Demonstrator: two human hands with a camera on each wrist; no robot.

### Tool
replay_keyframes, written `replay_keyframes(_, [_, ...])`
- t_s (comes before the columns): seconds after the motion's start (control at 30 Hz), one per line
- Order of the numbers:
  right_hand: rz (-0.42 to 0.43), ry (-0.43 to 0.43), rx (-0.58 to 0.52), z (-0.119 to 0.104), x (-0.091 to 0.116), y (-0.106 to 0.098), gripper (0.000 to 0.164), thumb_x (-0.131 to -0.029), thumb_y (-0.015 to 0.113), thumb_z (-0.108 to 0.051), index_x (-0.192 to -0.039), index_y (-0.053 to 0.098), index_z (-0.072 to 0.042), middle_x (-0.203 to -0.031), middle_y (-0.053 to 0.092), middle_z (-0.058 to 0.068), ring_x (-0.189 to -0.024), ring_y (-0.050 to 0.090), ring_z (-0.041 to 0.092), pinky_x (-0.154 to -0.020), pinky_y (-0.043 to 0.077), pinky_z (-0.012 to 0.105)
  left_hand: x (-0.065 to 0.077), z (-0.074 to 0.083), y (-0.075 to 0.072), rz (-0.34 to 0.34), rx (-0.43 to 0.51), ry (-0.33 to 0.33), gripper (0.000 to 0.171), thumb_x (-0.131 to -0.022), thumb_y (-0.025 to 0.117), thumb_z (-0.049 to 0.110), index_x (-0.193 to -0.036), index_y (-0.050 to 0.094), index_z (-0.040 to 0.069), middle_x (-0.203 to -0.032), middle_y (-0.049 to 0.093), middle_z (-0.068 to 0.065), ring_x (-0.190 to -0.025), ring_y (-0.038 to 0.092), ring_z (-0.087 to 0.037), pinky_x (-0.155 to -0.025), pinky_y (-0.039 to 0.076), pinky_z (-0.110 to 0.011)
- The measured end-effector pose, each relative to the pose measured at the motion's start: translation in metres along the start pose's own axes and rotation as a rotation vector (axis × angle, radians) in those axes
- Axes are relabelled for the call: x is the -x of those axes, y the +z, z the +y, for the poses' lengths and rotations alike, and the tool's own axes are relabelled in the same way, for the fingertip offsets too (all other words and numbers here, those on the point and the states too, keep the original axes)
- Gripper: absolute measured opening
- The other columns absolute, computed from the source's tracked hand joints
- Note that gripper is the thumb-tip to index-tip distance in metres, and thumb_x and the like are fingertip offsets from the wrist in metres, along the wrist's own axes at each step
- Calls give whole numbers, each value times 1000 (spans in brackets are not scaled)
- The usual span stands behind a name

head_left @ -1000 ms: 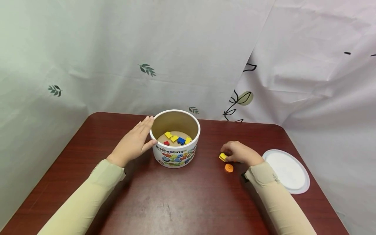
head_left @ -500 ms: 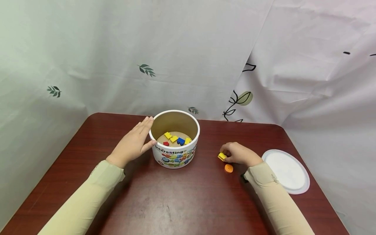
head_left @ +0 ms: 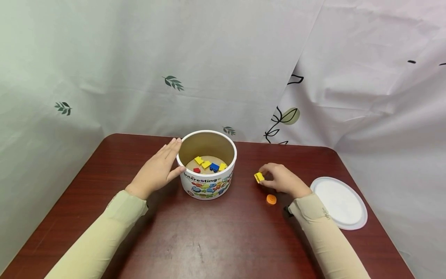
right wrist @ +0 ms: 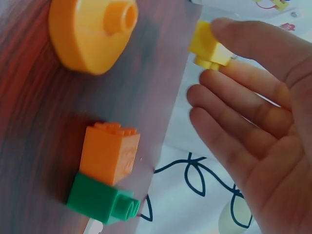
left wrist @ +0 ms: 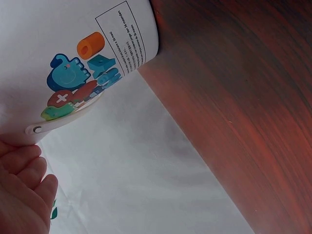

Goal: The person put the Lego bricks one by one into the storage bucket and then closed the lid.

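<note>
My left hand [head_left: 155, 172] rests with straight fingers along the left side of a white bucket [head_left: 206, 188], its thumb at the front rim. In the left wrist view, fingertips lie right at the wall near the bucket's handle [left wrist: 73, 117]. Inside the bucket are several toy building blocks: yellow ones, a blue block [head_left: 214, 167] and a red block [head_left: 196, 170]. Right of the bucket, my right hand [head_left: 283, 180] pinches a yellow building block [head_left: 259, 177] between thumb and index finger. The right wrist view shows this yellow block [right wrist: 209, 46] with its studs facing the other fingers.
A rounded orange piece [head_left: 271, 199] lies on the brown table near my right hand. An orange block [right wrist: 109, 151] and a green block [right wrist: 100, 197] show beside each other in the right wrist view. The white lid [head_left: 338, 201] lies at the right. A patterned curtain [head_left: 209, 58] hangs behind.
The right hand has moved slightly away and to the left with the yellow block, leaving the rounded orange piece. The left hand stays at the bucket.
</note>
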State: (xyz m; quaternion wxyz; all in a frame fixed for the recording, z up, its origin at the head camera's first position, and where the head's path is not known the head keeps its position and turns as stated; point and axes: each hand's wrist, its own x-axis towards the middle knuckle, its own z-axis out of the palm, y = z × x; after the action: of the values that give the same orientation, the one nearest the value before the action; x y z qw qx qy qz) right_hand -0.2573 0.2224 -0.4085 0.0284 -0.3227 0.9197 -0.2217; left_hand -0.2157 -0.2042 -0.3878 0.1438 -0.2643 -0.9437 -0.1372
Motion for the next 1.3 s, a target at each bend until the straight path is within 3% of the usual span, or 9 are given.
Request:
replay_keyframes(0.13, [106, -1, -17, -4, -1, 0, 28, -87, 80, -14, -111, 70, -4, -101, 70, 5, -93, 67, 22, -83, 59, 40, 0, 0, 0, -4, -1, -5, 83, -98, 66, 37, -155, 27, -9, -162, 29, -24, -152, 22, -38, -126, 17, -47])
replay_keyframes(0.47, [338, 47, -60, -16, -2, 0, 32, -86, 82, -16, -112, 69, -3, -102, 70, 8, -92, 66, 24, -82, 58, 44, 0, -1, 1, 3, 3, 5, 83, -98, 66, 37, -155, 27, -9, -162, 29, -24, -152, 23, -38, -126, 17, -47])
replay_keyframes(0.67, [459, 32, -69, -22, -3, -2, 32, -84, 83, -14, -111, 70, -3, -98, 69, 9, -90, 65, 24, -80, 57, 44, 0, -1, 1, -3, 3, -4, 83, -98, 65, 37, -155, 27, -9, -162, 28, -24, -152, 21, -37, -126, 16, -46])
replay_keyframes(0.9, [550, 20, -81, -28, -9, -4, 33, -84, 84, -13, -112, 70, -3, -98, 69, 9, -93, 65, 24, -82, 57, 46, 0, -1, 1, 1, 9, -2, 83, -98, 66, 37, -155, 27, -9, -162, 28, -24, -152, 22, -37, -126, 16, -46])
replay_keyframes(1.3, [632, -21, -145, -49, -28, -12, 32, -88, 79, -13, -117, 71, -4, -105, 70, 10, -98, 65, 24, -86, 55, 46, 0, -2, 1, -5, 7, -7, 83, -98, 65, 37, -155, 27, -9, -162, 28, -25, -152, 22, -39, -126, 17, -47])
